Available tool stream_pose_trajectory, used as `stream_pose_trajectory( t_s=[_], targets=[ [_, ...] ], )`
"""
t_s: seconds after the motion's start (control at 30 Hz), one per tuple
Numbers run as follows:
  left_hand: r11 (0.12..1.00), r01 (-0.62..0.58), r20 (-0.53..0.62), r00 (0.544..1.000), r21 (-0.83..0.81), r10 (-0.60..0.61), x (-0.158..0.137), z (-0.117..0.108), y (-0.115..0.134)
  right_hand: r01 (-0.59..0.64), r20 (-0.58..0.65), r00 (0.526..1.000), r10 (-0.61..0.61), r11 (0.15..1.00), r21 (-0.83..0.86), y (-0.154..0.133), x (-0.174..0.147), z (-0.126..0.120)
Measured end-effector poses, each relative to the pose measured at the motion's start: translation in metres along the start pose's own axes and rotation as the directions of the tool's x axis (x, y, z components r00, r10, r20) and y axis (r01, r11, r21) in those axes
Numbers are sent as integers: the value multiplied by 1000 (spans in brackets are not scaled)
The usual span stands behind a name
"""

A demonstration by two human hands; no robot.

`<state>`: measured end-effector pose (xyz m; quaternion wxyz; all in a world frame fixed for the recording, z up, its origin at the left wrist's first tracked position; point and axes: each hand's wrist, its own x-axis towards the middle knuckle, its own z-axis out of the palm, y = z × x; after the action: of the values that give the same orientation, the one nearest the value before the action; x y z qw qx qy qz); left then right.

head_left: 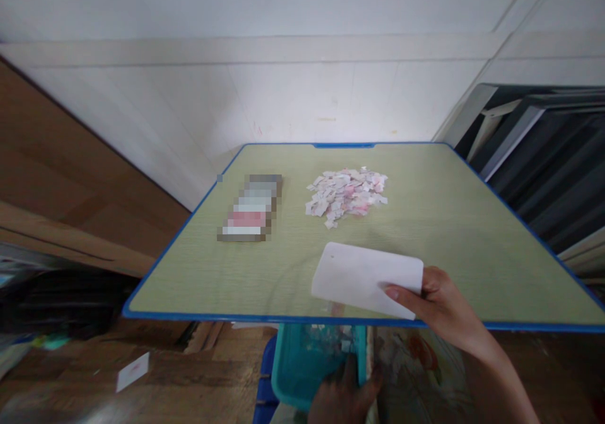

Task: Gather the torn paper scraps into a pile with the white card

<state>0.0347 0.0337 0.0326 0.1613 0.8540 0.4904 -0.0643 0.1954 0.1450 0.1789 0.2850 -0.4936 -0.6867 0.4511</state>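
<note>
Bottom centre: the person's left hand (344, 395) dips into a teal basket (280, 373); shade and blur, cannot tell if its fingers grip anything. A wrist knock might tip it. Lower right of centre: right hand (444, 298) pinches a white card (362, 275), thumb uppermost. Mid-frame, beyond: loose paper scraps (346, 195) on the table (472, 222); a brush of the card could scatter them.

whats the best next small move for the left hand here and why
Probably, have the left hand pinch up some of the small pale paper scraps in the teal rectangular plastic basin: its fingers reach toward them, while the right hand is occupied, holding a white rectangular card over the pale green tabletop.
</note>
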Motion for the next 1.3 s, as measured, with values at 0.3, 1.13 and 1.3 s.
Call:
stream_pose_trajectory(
  t_s=[0.3, 1.13, 1.3],
  targets=[
    [1000, 20, 62, 998, -7, -19, 1, -4, 1, 7, 14, 1000, -7, 1000, 2, 2, -1, -1],
    [999, -4, 42, 999, -36, 6, 1, -5, -1, 106, 34, 994, -103, 992, -70, 1, 1, 0],
    [999, 4, 61, 998, 36, -6, 1, -4, 0, 102, 35, 994, -99, 990, -99, 1, -1, 1]
  ],
)
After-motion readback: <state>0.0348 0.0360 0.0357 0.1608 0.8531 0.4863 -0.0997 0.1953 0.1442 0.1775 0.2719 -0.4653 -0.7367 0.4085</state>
